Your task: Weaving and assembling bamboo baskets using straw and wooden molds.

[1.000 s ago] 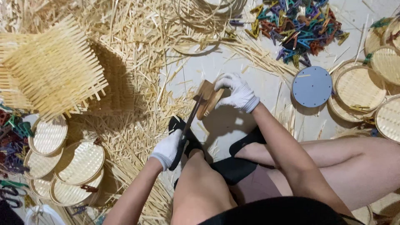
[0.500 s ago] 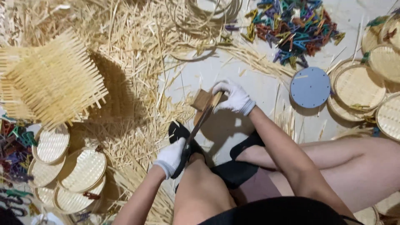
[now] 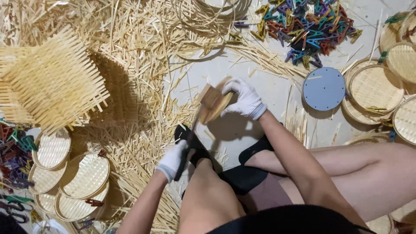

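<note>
My left hand (image 3: 173, 160), in a white glove, grips the dark handle of a long knife (image 3: 190, 134) whose blade runs up against a wooden block. My right hand (image 3: 245, 99), also gloved, holds that wooden block (image 3: 213, 103) upright on the pale floor. The blade rests on the block's left side. My bare knees and black sandals (image 3: 193, 141) lie just below the block.
Bamboo strips (image 3: 143, 56) litter the floor. A stack of woven bamboo mats (image 3: 47, 84) lies at left, round woven trays (image 3: 82, 175) at lower left and right (image 3: 375, 89). A blue-grey disc (image 3: 324, 89) and a pile of coloured clips (image 3: 303, 26) sit at upper right.
The knife has swung from lying across the block's top to running along its left side. My left hand has shifted slightly; the right hand keeps its hold on the block.
</note>
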